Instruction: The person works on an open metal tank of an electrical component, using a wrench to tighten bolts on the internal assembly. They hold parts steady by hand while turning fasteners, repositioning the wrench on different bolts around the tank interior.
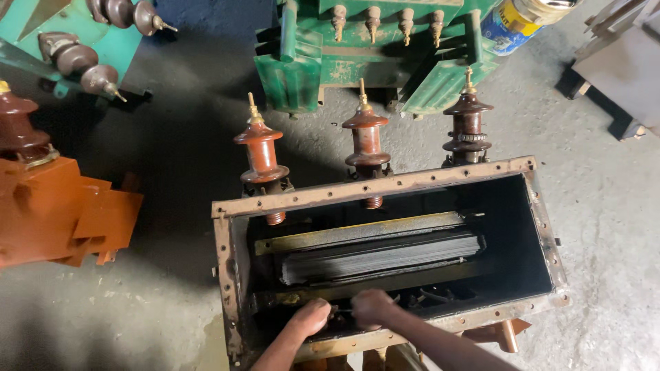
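An open rusty metal transformer tank (385,184) stands on the floor below me, with a dark stack of core laminations (381,255) lying inside it. Three brown porcelain bushings (366,141) rise along its far wall. Both my hands reach into the near side of the tank. My left hand (311,317) is curled down by the near clamp bar. My right hand (373,307) is closed beside it, fingers on some small part between them. What they grip is hidden in shadow.
A green transformer (357,55) stands behind the tank, with a paint can (512,24) at its right. An orange-brown transformer (55,206) sits at the left, a teal one (82,34) at the top left. A grey bench (619,69) stands at the right on the concrete floor.
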### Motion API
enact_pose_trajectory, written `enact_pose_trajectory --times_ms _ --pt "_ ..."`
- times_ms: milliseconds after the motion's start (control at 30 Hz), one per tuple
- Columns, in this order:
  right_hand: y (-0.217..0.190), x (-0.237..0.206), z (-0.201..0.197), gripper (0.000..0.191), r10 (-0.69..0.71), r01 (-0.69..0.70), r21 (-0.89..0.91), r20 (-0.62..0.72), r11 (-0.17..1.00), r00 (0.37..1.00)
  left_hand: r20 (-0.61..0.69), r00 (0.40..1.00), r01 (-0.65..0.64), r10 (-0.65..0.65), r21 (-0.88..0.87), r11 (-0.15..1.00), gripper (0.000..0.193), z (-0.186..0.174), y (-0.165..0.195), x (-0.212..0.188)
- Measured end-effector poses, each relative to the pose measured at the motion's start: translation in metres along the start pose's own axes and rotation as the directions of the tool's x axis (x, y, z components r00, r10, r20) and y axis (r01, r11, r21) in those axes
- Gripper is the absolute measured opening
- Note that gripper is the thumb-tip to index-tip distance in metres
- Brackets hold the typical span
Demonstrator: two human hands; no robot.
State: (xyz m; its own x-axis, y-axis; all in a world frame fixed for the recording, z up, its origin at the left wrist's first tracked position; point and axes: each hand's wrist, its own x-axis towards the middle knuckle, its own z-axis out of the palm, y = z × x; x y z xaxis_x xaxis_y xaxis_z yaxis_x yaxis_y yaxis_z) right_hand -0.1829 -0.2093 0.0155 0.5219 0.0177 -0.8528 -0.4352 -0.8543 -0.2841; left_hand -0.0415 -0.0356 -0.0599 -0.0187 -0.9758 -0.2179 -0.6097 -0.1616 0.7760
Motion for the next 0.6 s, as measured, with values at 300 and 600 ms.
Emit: enact_pose_trajectory --times_ms 300,600 --pt "0.045 -0.021 0.002 0.024 -0.138 0.15 0.038 -0.229 0.988 0.964 0.185 0.962 0.211 -0.201 -0.04 0.977 0.015 0.007 -0.001 0.002" --pt "-0.048 -0.041 0.008 0.018 -0.014 0.007 -0.038 -0.208 0.999 0.978 0.052 0.996 0.073 -0.066 -0.128 0.989 0.026 0.013 0.002 -0.001"
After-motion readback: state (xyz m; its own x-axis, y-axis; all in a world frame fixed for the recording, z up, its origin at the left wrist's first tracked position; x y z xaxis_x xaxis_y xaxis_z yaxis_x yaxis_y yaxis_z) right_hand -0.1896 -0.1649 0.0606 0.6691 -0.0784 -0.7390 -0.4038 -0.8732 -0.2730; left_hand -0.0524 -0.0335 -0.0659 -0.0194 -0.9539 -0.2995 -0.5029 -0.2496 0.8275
